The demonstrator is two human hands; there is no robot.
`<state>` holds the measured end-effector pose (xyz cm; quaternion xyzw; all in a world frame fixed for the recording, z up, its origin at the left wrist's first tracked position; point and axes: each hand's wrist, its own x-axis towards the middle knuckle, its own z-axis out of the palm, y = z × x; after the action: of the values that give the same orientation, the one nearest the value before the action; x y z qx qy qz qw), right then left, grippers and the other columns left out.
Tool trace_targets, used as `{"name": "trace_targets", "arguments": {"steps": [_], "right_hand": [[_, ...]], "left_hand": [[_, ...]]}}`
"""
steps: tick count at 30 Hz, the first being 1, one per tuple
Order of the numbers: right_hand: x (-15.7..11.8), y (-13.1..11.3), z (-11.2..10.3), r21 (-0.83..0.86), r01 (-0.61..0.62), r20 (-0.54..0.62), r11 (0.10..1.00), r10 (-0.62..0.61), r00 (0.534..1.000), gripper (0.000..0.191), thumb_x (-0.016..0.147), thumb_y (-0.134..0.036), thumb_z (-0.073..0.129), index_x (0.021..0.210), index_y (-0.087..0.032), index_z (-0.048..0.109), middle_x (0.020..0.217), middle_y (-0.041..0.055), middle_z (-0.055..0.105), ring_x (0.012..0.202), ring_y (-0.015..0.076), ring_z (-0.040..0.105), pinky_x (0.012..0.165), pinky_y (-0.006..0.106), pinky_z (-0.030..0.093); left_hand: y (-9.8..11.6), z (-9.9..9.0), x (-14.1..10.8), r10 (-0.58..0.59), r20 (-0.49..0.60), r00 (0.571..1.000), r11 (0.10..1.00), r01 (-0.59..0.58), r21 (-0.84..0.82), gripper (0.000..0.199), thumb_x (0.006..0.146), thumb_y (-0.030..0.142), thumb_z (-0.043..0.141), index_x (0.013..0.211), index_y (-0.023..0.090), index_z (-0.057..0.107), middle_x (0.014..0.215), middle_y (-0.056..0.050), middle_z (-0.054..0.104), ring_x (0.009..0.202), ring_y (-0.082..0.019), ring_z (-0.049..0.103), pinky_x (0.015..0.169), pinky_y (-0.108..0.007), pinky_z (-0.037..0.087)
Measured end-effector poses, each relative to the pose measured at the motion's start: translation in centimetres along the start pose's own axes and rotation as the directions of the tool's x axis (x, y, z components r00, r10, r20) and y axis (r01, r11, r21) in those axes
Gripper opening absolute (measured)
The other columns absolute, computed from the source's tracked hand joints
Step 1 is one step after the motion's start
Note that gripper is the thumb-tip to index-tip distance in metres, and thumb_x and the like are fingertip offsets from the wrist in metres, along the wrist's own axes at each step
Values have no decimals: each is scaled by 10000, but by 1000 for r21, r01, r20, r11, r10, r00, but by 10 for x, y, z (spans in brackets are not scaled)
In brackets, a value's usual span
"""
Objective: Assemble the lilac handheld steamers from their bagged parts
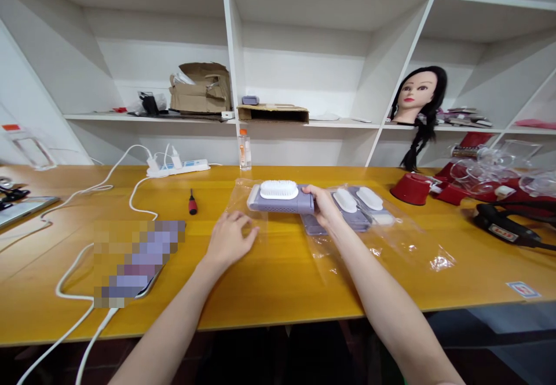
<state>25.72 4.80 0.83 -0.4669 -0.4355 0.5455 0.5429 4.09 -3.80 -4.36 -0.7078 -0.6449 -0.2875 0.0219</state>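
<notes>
My right hand (324, 205) grips one end of a grey-purple device (282, 204), holding it above the table. An oval white bristle brush (278, 189) lies on its top side. Left of it, my left hand (232, 234) is open, fingers spread and low over the table, beside a clear plastic bag (243, 191). Whether the fingertips touch the bag is hard to tell. Behind my right wrist lie more grey-purple devices (315, 226) in clear bags, with white oval pieces (345, 200) on top; my right forearm hides part of them.
A red-handled screwdriver (192, 204) and a blurred-out phone-like object (143, 263) with white cables lie to the left. At the back are a power strip (182, 168) and a bottle (244, 152). Red cups (408, 189) and a black tool (499, 226) are on the right.
</notes>
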Motion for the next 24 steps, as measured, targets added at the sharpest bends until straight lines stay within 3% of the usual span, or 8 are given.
{"name": "trace_targets", "arguments": {"steps": [3, 6, 11, 15, 19, 22, 24], "right_hand": [[1, 0, -1, 30, -26, -18, 999, 27, 999, 210, 546, -291, 617, 698, -188, 515, 547, -57, 501, 493, 91, 453, 442, 214, 347], [0, 0, 0, 22, -59, 10, 998, 59, 998, 185, 539, -264, 624, 658, -190, 503, 514, -60, 487, 461, 88, 445, 432, 216, 345], [-8, 1, 7, -6, -109, 93, 994, 109, 990, 213, 517, -228, 665, 625, -189, 486, 503, -61, 499, 435, 86, 459, 419, 213, 366], [-12, 0, 9, -18, -133, 123, 991, 135, 983, 249, 534, -231, 696, 648, -192, 478, 505, -66, 513, 436, 88, 487, 447, 222, 415], [-13, 1, 9, -38, -169, 179, 985, 173, 968, 238, 572, -226, 699, 699, -190, 501, 526, -56, 550, 437, 93, 514, 482, 242, 454], [-13, 4, 9, -64, -197, 234, 978, 206, 950, 202, 600, -208, 680, 735, -178, 532, 538, -37, 575, 441, 96, 527, 486, 241, 465], [-15, 5, 10, -83, -210, 276, 974, 225, 935, 187, 608, -196, 671, 743, -171, 545, 544, -30, 585, 456, 98, 542, 499, 242, 478]], "left_hand": [[1, 8, 0, -22, 198, 980, 998, 8, 70, 454, 821, 520, 370, 1028, 232, 653, 1259, -92, 554, 1174, -354, 430, 947, -568, 310], [-3, 15, 3, -120, 254, 960, 990, 97, 102, 572, 846, 537, 274, 1251, 218, 522, 1403, -103, 415, 1278, -395, 312, 981, -638, 202], [-5, 16, 7, -208, 252, 945, 977, 188, 101, 665, 861, 499, 243, 1362, 80, 369, 1469, -154, 283, 1346, -385, 185, 1029, -592, 186], [0, 11, 4, -166, 122, 979, 980, 149, 132, 507, 852, 365, 316, 1198, 76, 548, 1395, -187, 395, 1286, -368, 321, 1008, -565, 252], [3, 11, 0, -163, 81, 983, 985, 167, -50, 355, 804, 337, 410, 916, 128, 675, 1126, -198, 603, 1128, -390, 472, 926, -569, 323], [1, 16, 0, -192, 69, 979, 949, 203, -241, 332, 740, 332, 516, 966, 134, 658, 1177, -206, 587, 1193, -414, 412, 984, -626, 184], [-2, 18, 3, -255, 26, 967, 846, 236, -479, 356, 681, 276, 574, 998, 127, 638, 1249, -206, 545, 1249, -395, 367, 1035, -593, 93]]}}
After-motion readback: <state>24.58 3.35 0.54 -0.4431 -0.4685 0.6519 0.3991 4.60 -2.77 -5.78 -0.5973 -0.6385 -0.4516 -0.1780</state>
